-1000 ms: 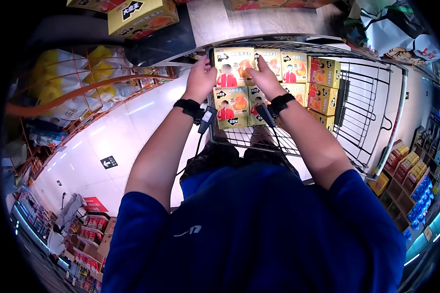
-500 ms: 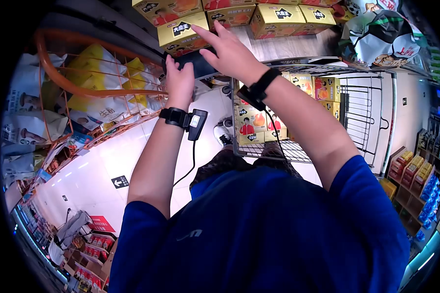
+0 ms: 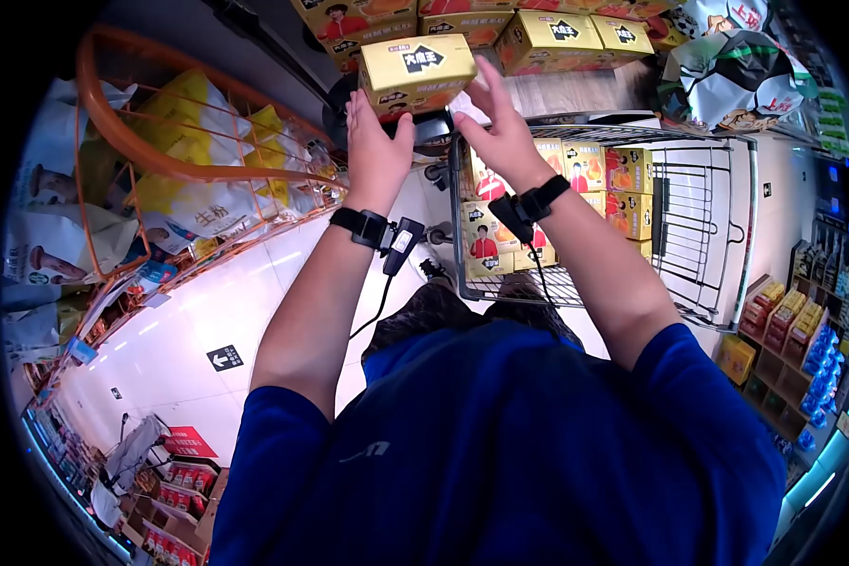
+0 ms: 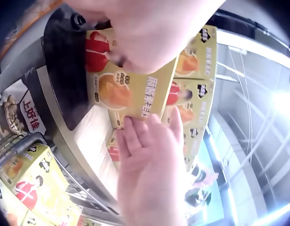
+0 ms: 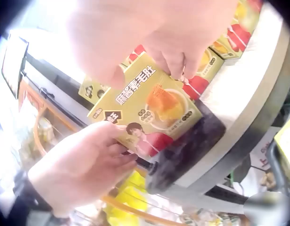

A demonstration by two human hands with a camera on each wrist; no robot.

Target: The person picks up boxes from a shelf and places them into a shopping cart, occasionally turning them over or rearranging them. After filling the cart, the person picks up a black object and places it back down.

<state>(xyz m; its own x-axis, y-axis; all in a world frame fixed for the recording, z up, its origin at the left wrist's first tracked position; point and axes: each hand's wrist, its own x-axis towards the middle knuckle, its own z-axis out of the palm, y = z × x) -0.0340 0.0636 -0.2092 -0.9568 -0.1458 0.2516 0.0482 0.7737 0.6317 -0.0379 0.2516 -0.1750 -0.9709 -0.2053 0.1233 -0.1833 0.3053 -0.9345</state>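
Observation:
Between my two hands is a gold-yellow carton with black-and-white lettering on top, at the front left corner of the display shelf. My left hand holds its left end; in the right wrist view the thumb lies against the printed front and the fingers go beneath. At the carton's other end is my right hand, its fingers along the side and its thumb toward the front. The left wrist view shows the right fingertips against the carton's end. Matching cartons stand stacked behind it on the shelf.
A wire shopping cart in front of my legs holds several rows of the same cartons. An orange-rimmed wire rack with bagged goods stands at the left. White and green snack bags sit at the shelf's right end.
Both hands moved from the cartons in the cart up to the shelf on the left. They have taken hold of the corner carton, which now sits slightly nearer and tilted.

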